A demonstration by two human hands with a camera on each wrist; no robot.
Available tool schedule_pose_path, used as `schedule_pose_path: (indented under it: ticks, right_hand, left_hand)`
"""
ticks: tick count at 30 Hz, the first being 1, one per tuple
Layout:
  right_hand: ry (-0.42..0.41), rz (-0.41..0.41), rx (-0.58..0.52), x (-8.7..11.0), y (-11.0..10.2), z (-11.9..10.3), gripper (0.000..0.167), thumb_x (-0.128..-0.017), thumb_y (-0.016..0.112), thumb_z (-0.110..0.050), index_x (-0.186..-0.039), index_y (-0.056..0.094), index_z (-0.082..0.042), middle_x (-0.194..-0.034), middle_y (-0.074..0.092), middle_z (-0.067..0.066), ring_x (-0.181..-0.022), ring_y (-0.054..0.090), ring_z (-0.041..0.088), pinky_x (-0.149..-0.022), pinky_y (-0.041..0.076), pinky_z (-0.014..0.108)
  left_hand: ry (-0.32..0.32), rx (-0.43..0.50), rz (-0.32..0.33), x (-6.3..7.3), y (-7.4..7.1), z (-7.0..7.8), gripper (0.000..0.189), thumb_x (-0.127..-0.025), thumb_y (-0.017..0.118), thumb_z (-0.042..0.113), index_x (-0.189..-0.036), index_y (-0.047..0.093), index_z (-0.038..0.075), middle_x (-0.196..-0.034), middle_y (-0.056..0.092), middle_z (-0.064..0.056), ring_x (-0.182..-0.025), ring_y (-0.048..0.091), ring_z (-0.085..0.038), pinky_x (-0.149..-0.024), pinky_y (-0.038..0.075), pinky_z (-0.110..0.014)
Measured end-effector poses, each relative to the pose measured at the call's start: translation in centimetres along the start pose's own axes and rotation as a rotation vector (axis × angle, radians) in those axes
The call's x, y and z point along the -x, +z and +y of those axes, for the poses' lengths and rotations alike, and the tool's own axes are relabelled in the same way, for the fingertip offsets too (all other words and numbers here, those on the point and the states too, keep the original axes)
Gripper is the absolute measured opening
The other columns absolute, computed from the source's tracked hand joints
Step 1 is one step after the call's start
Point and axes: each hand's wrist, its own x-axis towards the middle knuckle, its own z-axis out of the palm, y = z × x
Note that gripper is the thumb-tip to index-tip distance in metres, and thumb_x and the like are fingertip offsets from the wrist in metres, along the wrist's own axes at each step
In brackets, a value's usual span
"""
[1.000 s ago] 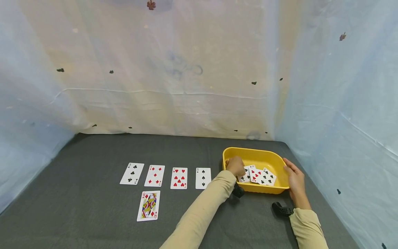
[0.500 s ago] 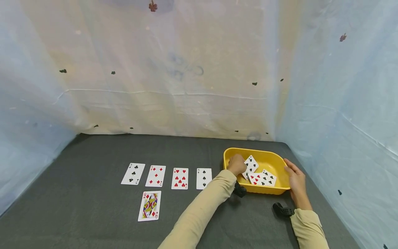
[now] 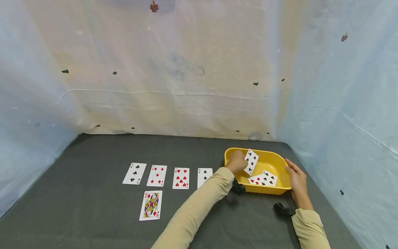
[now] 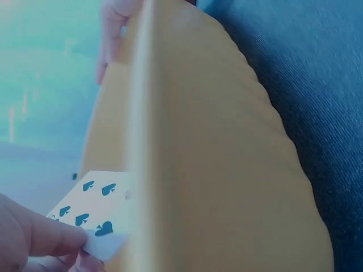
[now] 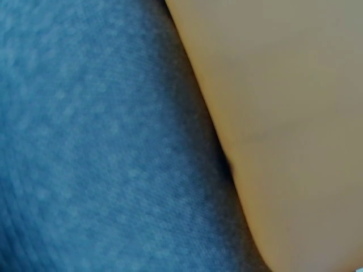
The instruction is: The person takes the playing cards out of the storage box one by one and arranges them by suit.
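Observation:
My left hand (image 3: pixel 237 162) reaches into the left part of a yellow plastic tray (image 3: pixel 273 159) and pinches a spade playing card (image 3: pixel 251 161). In the left wrist view, thumb and fingers grip one corner of that spade card (image 4: pixel 96 198), just beyond the blurred tray rim. At the tray's right end, my right hand (image 3: pixel 296 181) holds the rim. Inside the tray lie a club card (image 3: pixel 268 178) and a heart card (image 3: pixel 255 179), overlapping near the front wall. The right wrist view has only the tray's outer wall (image 5: pixel 295 141) and cloth, with no hand showing.
A row of face-up cards lies left of the tray: a three of clubs (image 3: pixel 134 173), a diamond card (image 3: pixel 157 175), a heart card (image 3: pixel 181 178) and a three of spades (image 3: pixel 203 175), partly behind the left sleeve. Below them is a queen of diamonds (image 3: pixel 151 205). Dark cloth (image 3: pixel 93 193) covers the table.
The spade card has been lifted off the other cards, up toward the tray's back wall in the left hand. The right hand has stayed on the tray.

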Motion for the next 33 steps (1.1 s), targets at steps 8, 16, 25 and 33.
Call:
schedule_pose_path:
  ticks: [8,16,25,33]
  right_hand:
    - [0.009,0.001,0.004,0.0,0.1,-0.1,0.048,-0.105,0.04,-0.028,-0.149,0.038,-0.009,-0.155,0.03,0.01,-0.133,0.037,0.027,-0.097,0.04,0.02]
    - [0.015,0.002,0.001,0.0,0.0,-0.2,0.047,-0.105,0.039,-0.028,-0.149,0.038,-0.01,-0.155,0.03,0.01,-0.133,0.037,0.028,-0.097,0.04,0.022]
    - [0.019,0.009,-0.005,-0.1,0.0,-0.2,0.047,-0.105,0.04,-0.027,-0.149,0.039,-0.01,-0.154,0.031,0.01,-0.131,0.038,0.027,-0.095,0.041,0.019]
    - [0.017,0.0,-0.01,0.1,-0.1,-0.2,0.047,-0.105,0.04,-0.027,-0.149,0.038,-0.01,-0.155,0.03,0.01,-0.132,0.038,0.027,-0.09,0.042,0.016]
  left_hand:
    - [0.043,0.107,-0.018,-0.1,-0.9,-0.9,0.028,-0.082,0.061,-0.004,-0.066,0.043,0.011,-0.062,0.036,0.001,-0.049,0.031,-0.009,-0.045,0.026,-0.021]
    - [0.058,0.225,-0.03,1.3,-2.5,-1.1,0.006,-0.086,0.06,0.0,-0.09,0.056,0.004,-0.076,0.052,-0.004,-0.059,0.044,-0.013,-0.052,0.037,-0.023]
    - [0.01,0.437,-0.124,2.1,-3.5,-1.6,0.009,-0.092,0.063,0.002,-0.096,0.055,0.002,-0.071,0.06,-0.006,-0.075,0.065,-0.032,-0.071,0.054,-0.039]
    - [0.008,0.57,-0.169,3.5,-5.2,-2.2,0.012,-0.093,0.062,0.0,-0.1,0.053,0.001,-0.074,0.061,-0.008,-0.067,0.061,-0.018,-0.075,0.055,-0.037]
